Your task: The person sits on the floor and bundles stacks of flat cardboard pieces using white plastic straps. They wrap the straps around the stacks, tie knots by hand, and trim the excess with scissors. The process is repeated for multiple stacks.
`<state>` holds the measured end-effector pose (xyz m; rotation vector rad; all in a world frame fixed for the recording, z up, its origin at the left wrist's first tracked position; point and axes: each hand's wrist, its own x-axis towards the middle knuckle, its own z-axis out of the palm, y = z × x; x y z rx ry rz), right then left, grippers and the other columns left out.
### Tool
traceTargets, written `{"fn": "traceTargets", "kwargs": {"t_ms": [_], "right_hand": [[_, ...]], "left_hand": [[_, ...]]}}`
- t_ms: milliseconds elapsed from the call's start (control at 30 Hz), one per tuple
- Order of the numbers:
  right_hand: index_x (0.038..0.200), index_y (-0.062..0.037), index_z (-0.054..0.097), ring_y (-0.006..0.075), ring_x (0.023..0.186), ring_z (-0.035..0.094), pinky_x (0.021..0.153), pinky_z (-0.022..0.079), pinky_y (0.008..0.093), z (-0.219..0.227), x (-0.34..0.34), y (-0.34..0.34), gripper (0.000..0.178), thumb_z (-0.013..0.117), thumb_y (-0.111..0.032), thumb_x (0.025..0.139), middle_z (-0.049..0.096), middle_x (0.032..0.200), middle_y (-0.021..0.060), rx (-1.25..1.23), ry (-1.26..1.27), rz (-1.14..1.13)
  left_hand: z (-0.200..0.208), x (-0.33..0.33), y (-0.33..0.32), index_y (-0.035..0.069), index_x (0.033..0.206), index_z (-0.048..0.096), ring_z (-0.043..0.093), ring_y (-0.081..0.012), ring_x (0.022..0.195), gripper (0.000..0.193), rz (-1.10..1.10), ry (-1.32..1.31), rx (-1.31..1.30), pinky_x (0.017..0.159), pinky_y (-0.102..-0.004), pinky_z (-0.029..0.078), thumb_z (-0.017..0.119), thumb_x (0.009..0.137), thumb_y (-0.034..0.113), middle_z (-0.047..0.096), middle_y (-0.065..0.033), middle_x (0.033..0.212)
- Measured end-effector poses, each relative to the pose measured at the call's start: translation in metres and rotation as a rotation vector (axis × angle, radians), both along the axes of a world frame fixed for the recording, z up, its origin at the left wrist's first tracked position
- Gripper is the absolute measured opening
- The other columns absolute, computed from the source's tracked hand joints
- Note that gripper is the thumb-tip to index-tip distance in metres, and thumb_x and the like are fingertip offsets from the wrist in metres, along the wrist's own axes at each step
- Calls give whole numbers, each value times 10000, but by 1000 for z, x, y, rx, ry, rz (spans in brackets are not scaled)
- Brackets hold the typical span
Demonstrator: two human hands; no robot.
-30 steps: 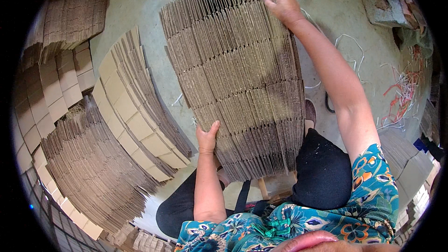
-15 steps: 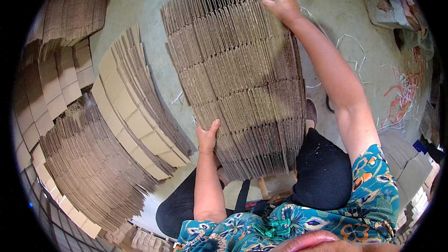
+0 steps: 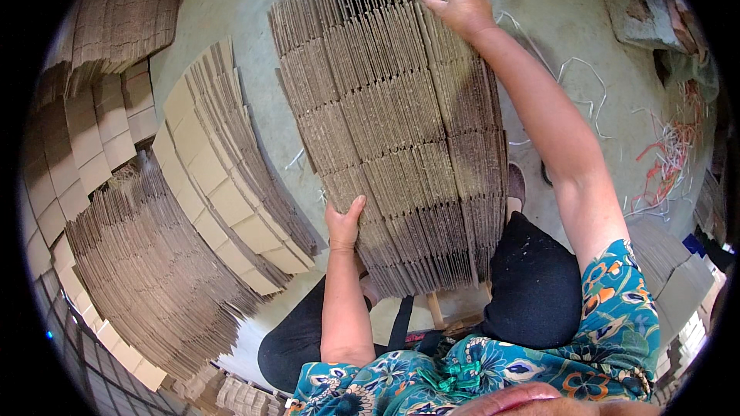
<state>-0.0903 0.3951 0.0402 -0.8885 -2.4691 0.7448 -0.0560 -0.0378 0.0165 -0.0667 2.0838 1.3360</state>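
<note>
**A cardboard stack (image 3: 397, 123) takes the middle of the view**

At far left, a brown bundle (image 3: 127, 15) runs out of sight into the dark rim, so its full extent cannot be seen. Below it a fanned pile (image 3: 158, 270) of brown sheets lies close beside a pale row (image 3: 212, 177) of cardboard. Between that row and the cardboard stack, a strip of floor (image 3: 266, 100) shows, narrowing toward the person.

The left hand (image 3: 343, 223) lies against the near part of the stack's left edge, its thumb raised and spread; the other fingers are mostly hidden, and whether they grip cannot be told. The stack reaches from between the person's knees to near the top of the view, its upright sheet edges packed tight; its underside is out of sight.

The right hand (image 3: 462, 4) is at the far right corner, thumb and forefinger curled with a gap between them. The top border crops the farthest fingertip, so its hold cannot be told. A shoe (image 3: 516, 189) is partly covered beside the stack's right edge. Farther right, floor shows around loose white strapping (image 3: 597, 100) and a red-and-white tangle (image 3: 669, 150), its strands hard to separate.
</note>
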Motion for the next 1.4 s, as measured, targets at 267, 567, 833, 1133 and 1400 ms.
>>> {"fn": "traceTargets", "kwargs": {"t_ms": [267,567,833,1133,1400], "right_hand": [[889,-117,675,357,1306,267,1027,247,521,4,-7,-10,300,633,-377,747,369,1367,203,174,-165,67],[891,-92,659,350,1325,235,1038,215,535,32,-14,-32,345,635,-405,748,360,1381,183,101,-276,10],[854,-93,663,320,1323,250,1038,170,588,0,-18,-21,241,625,-314,766,403,1342,166,356,-177,121],[823,-93,666,323,1318,256,1053,100,593,21,-28,-39,306,640,-389,749,415,1341,148,191,-246,66],[826,-92,671,304,1326,245,1059,97,584,8,-29,-34,261,598,-340,786,410,1348,145,279,-174,108]], "left_hand": [[0,1,-2,-41,1158,488,563,-203,924,535,-32,-31,-13,843,-326,442,692,757,248,586,-104,1055],[1,1,-1,-41,1142,502,585,-196,904,547,28,-23,84,825,-308,461,746,711,191,606,-116,1033],[1,0,0,-42,1150,494,587,-192,903,542,13,-29,45,826,-309,464,740,717,170,603,-114,1043],[6,1,4,-40,1150,491,588,-193,905,553,12,-31,78,825,-308,467,747,712,177,603,-114,1038],[4,0,3,-35,1137,503,588,-181,884,533,1,-26,68,809,-300,470,744,711,176,609,-102,1012]]}}
